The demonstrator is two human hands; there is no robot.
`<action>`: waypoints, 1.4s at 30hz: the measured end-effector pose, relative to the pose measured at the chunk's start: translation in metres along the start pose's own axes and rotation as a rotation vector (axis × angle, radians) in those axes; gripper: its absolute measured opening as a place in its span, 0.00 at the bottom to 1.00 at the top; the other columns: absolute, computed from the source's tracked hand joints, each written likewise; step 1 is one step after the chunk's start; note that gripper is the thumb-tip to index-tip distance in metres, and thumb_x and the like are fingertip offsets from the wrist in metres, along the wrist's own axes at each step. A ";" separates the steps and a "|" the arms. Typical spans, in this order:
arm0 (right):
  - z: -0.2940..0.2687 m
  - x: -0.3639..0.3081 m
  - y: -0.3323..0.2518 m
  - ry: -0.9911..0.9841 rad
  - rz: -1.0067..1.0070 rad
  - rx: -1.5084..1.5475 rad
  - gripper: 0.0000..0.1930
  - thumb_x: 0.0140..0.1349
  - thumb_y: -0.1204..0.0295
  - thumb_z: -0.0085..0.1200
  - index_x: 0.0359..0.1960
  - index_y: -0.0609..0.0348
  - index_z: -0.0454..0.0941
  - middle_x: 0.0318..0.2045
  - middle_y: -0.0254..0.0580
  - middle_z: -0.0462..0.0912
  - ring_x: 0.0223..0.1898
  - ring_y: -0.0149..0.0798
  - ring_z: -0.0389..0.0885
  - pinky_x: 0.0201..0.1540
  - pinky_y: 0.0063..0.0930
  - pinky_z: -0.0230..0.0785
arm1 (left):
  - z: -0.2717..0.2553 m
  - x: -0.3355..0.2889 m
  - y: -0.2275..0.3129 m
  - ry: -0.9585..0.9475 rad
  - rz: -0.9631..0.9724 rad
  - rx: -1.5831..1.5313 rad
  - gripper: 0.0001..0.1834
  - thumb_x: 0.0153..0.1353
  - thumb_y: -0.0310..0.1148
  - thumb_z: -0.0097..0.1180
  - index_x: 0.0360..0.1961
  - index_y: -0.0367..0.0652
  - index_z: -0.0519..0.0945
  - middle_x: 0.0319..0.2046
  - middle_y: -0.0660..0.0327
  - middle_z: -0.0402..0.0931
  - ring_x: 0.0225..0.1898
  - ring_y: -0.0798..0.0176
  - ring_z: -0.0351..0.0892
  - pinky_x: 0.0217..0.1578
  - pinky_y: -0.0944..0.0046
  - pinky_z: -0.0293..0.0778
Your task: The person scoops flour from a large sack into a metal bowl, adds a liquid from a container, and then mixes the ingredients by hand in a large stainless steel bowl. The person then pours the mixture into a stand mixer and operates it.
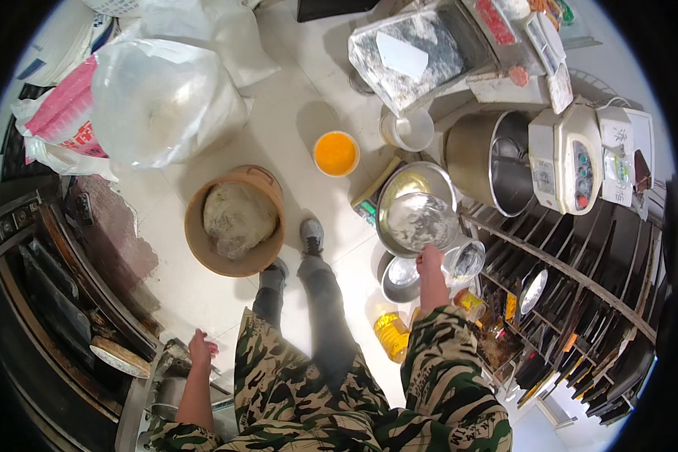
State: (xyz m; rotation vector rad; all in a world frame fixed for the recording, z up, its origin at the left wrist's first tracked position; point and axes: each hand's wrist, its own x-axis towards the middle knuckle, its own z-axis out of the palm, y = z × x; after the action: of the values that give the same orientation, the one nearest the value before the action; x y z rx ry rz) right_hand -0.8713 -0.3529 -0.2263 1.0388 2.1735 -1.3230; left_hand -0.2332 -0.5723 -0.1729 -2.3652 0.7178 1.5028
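Note:
My right hand [429, 260] is closed on the near rim of a round silvery metal bowl [418, 220], streaked with white. The bowl is held over a larger steel basin [384, 192] that has something yellowish in it. My left hand [201, 348] hangs away at the lower left, its fingers loosely apart with nothing seen in them. On the floor ahead of my feet is a brown tub [194, 245] with a big pale lump, which looks like dough, inside it. Beyond stands a round container of bright orange liquid [336, 154].
At the right are a tilted steel mixing pot [463, 154], a machine with buttons [572, 158] and a rack of dark trays [572, 264]. Yellow-labelled bottles [390, 335] stand near my right arm. A large plastic-lined sack [158, 105] is far left; oven-like equipment [60, 294] lines the left.

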 end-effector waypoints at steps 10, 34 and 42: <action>-0.061 0.076 0.040 0.179 0.312 0.223 0.03 0.56 0.77 0.45 0.27 0.54 0.65 0.17 0.36 0.65 0.11 0.30 0.59 0.11 0.22 0.51 | 0.027 -0.025 -0.039 -0.041 -0.020 0.084 0.29 0.71 0.53 0.37 0.49 0.35 0.74 0.18 0.57 0.76 0.16 0.64 0.75 0.18 0.65 0.68; -0.080 0.060 0.009 0.095 0.384 0.425 0.06 0.58 0.75 0.41 0.24 0.49 0.64 0.15 0.29 0.62 0.13 0.27 0.58 0.13 0.20 0.47 | 0.039 -0.027 -0.042 -0.057 -0.061 0.055 0.25 0.70 0.52 0.41 0.45 0.39 0.75 0.18 0.60 0.76 0.16 0.66 0.74 0.19 0.66 0.67; -0.047 0.023 -0.001 -0.031 0.205 0.378 0.06 0.55 0.80 0.44 0.25 0.53 0.64 0.18 0.32 0.62 0.13 0.27 0.58 0.12 0.20 0.47 | 0.042 -0.018 -0.040 -0.096 -0.047 -0.002 0.23 0.70 0.50 0.42 0.45 0.38 0.74 0.18 0.58 0.75 0.15 0.65 0.74 0.16 0.65 0.68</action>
State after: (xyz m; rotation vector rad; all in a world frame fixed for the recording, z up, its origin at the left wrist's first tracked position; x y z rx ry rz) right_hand -0.8849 -0.3029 -0.2189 1.3276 1.7743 -1.6737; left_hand -0.2514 -0.5146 -0.1774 -2.2776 0.6346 1.5855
